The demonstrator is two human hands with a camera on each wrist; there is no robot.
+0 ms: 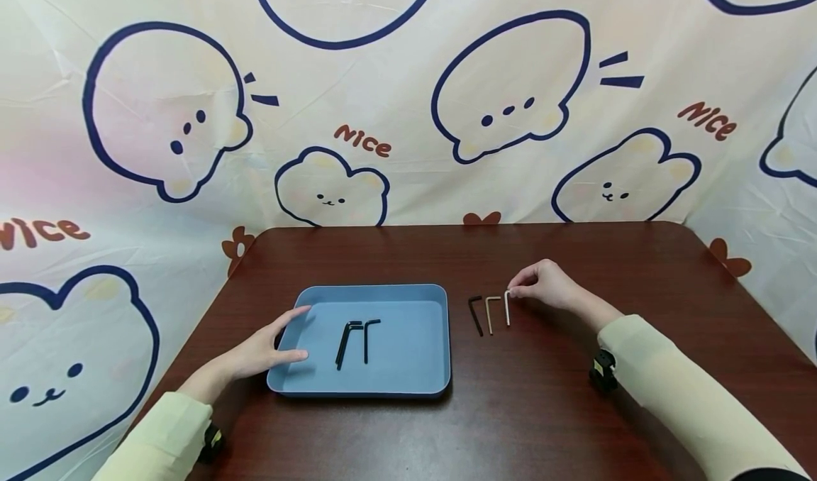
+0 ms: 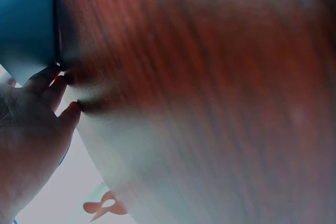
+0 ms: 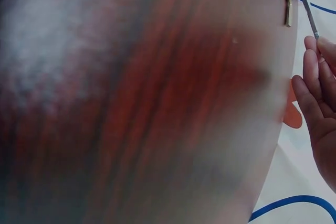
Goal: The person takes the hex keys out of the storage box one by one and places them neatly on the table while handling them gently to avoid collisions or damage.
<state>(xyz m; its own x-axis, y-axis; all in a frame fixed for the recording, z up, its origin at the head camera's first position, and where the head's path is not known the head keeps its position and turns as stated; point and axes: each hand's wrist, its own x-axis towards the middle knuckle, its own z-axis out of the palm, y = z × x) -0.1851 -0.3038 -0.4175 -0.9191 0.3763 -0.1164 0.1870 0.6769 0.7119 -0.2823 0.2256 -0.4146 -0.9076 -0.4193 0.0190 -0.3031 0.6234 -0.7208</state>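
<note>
My left hand (image 1: 258, 350) rests at the left rim of a blue tray (image 1: 415, 374), its thumb and index finger extended over the edge; the left wrist view shows other fingertips against the tray's outer side (image 2: 31, 19). Black L-shaped hex keys (image 1: 345, 345) lie overlapping in the tray, with another black hex key (image 1: 367, 343) just right of them. Right of the tray, my right hand (image 1: 550, 284) pinches the bent end of a silver hex key (image 1: 508, 311), also visible in the right wrist view (image 3: 307, 6). Beside it lie a brass-coloured hex key (image 1: 489, 316) and a dark hex key (image 1: 475, 316).
The dark reddish-brown wooden table (image 1: 523, 410) extends around the tray. Its far edge meets a cream cloth (image 1: 408, 112) printed with cartoon bears, which also hangs at both sides.
</note>
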